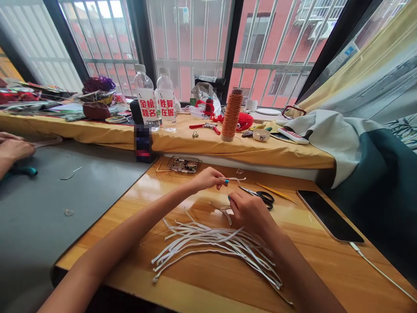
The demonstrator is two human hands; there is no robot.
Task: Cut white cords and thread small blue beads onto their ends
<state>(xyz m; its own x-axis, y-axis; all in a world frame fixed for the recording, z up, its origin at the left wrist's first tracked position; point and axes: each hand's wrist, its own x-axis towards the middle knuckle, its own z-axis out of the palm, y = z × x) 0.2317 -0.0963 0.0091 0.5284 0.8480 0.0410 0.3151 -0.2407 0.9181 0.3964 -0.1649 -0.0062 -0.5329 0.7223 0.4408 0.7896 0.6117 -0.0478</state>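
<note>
White cord (239, 179) pinched in left hand (210, 178)

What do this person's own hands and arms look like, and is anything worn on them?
The left forearm and right forearm show no sleeves. The left hand and right hand are gloveless, each showing a bright blue nail. I see no watch or bracelet.

At twelve o'clock, big windows (189, 43) with metal bars (273, 66) let in daylight. A pink building (280, 17) stands outside. A yellow curtain (374, 65) hangs at two. A ledge under yellow cloth (195, 145) runs below the glass. A gray table (81, 195) is at eight, a shiny wooden table (355, 282) at six.
</note>
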